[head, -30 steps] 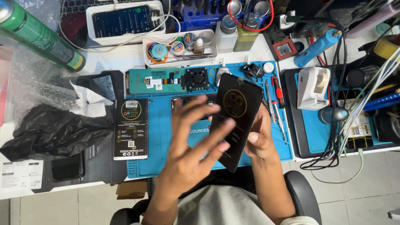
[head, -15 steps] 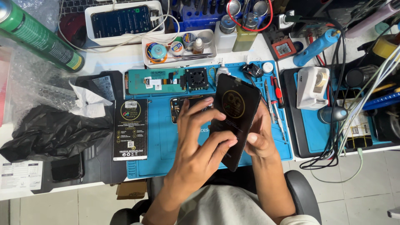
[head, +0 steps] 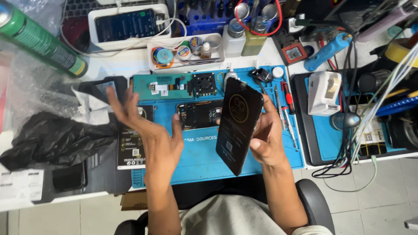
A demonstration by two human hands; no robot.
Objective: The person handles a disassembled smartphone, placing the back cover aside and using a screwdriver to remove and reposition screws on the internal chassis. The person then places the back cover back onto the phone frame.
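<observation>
My right hand point(head: 266, 138) holds a black phone screen panel point(head: 238, 124) upright by its right edge, tilted over the blue work mat point(head: 204, 152). A round gold mark shows on the panel's dark film. My left hand point(head: 150, 130) is off the panel, fingers spread, hovering above a black printed package point(head: 129, 150) at the mat's left edge. An opened phone body point(head: 199, 114) with its insides exposed lies on the mat behind the panel.
A white tray point(head: 187, 58) of small jars stands behind the mat, with a phone in a white stand point(head: 126, 25) beyond it. Black plastic wrap point(head: 52, 137) and a green bottle point(head: 41, 41) lie left. Screwdrivers point(head: 285, 109), a white device point(head: 324, 93) and tangled cables crowd the right.
My left hand has lifted off the panel and swung left with fingers spread. The right hand still holds the panel, now tilted a little more upright.
</observation>
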